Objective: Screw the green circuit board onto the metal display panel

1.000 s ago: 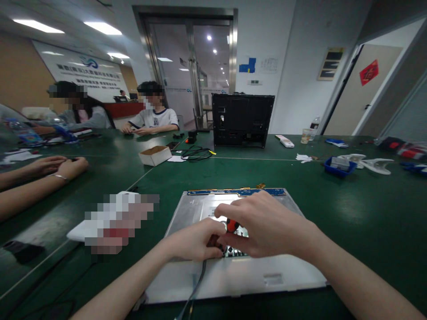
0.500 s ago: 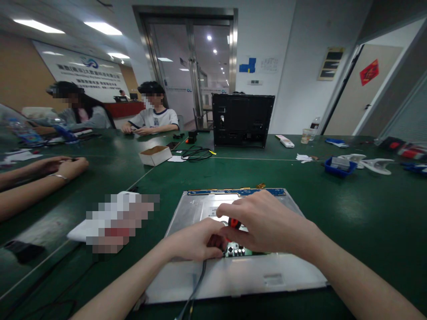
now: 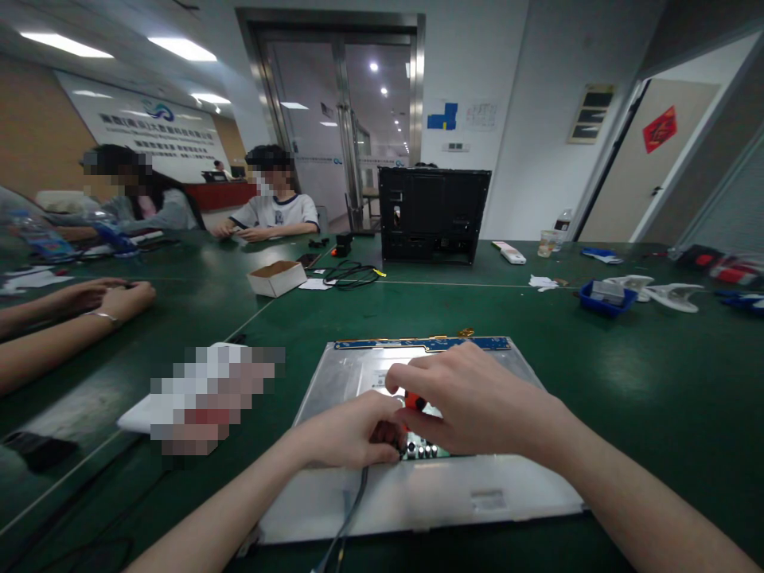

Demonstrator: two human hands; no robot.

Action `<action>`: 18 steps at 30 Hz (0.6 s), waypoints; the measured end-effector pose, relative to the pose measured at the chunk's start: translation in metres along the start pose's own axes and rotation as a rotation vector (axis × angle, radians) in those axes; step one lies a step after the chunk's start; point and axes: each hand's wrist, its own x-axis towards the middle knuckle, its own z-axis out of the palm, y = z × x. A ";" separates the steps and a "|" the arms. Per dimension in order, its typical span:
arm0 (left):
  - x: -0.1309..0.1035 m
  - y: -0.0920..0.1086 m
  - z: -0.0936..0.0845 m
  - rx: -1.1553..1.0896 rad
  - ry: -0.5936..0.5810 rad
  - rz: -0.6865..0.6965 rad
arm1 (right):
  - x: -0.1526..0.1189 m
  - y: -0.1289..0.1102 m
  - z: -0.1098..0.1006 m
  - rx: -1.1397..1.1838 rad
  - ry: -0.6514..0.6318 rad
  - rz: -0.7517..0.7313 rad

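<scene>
A bare display panel [image 3: 430,497] lies flat on the green table, its metal back up and a blue circuit strip [image 3: 495,343] along the far edge. At its middle, a small green circuit board [image 3: 425,450] with several round parts shows partly under my hands. My right hand [image 3: 471,398] is closed round the red-and-black handle of a screwdriver [image 3: 414,400], which stands over the board. My left hand [image 3: 358,430] is beside it, fingers curled down at the board; what they pinch is hidden. From under that hand a dark cable [image 3: 358,505] runs toward me.
Beyond the panel stands a black monitor housing [image 3: 435,215]. An open cardboard box [image 3: 278,279] and coiled black cable [image 3: 358,274] lie ahead to the left. On the right is a blue tray [image 3: 607,298]. A co-worker's hands [image 3: 119,301] rest at the left; other people sit further back.
The screwdriver handle has turned in my right hand, showing more orange-red and less black. My left hand keeps its place at the board.
</scene>
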 end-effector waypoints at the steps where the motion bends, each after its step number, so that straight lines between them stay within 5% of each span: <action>1: 0.000 0.000 0.000 0.008 -0.001 0.004 | 0.000 0.000 0.001 -0.006 0.005 -0.006; 18: 0.000 0.002 -0.001 0.000 -0.007 0.002 | -0.001 0.000 0.002 0.008 0.025 0.021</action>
